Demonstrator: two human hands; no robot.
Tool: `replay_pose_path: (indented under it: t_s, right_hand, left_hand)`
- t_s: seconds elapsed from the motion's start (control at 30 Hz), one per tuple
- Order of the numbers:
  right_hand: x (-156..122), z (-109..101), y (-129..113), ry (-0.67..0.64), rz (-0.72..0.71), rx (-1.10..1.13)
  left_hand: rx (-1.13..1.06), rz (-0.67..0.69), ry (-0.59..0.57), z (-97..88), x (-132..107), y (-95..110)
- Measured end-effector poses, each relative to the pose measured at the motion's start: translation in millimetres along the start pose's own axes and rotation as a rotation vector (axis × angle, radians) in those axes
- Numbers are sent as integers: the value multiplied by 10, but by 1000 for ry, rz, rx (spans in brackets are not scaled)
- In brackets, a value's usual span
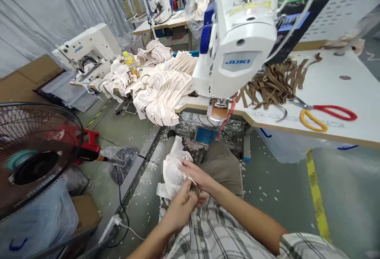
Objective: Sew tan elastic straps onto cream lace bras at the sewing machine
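A white lace bra (173,169) lies over my lap, its cups towards the knee. My left hand (182,203) pinches the bra's near edge between thumb and curled fingers. Across the cup reaches my right hand (196,176), its fingers closed on the fabric close to the left hand. A small brown piece shows between the two hands, partly hidden by the fingers. Ahead of my knees stands a white JUKI sewing machine (237,41), with a red tape hanging beside its needle area.
Stacked cream bra pieces (166,93) cover the table's left part, near a yellow bottle (130,63). Right of the machine lie brown fabric strips (273,83) and red-and-yellow-handled scissors (323,112). A fan (32,164) stands at my left; a blue pedal (205,135) sits below.
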State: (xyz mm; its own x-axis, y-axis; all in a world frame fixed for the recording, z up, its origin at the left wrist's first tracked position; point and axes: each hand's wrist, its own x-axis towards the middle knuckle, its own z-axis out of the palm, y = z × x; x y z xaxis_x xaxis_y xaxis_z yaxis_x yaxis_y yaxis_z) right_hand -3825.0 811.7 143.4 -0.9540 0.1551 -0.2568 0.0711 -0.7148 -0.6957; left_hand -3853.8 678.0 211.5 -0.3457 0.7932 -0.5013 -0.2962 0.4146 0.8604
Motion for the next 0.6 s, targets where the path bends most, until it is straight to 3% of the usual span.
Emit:
replay_pose_path:
  t_s: [0.1, 0.2, 0.33, 0.4, 0.47, 0.53, 0.6]
  right_hand:
    - [143, -96, -172, 158, -16, 172]
    - [215, -206, -429, 199, -10, 167]
    - [281, -294, -628, 202, 20, 214]
    - [310, -309, -683, 196, 9, 208]
    - [326, -313, -745, 153, 0, 154]
    - [325, -318, -838, 74, -7, 45]
    - [300, -338, -973, -28, -38, -134]
  left_hand:
    - [47, -33, 5, -298, -13, 126]
    - [156, -34, 80, -661, 17, 334]
    - [164, 12, 234, -861, 277, 459]
    - [204, 130, 353, -867, 442, 554]
    - [332, 357, 394, -852, 621, 733]
    - [527, 585, 270, -822, 830, 973]
    - [707, 641, -1, -767, 1066, 1211]
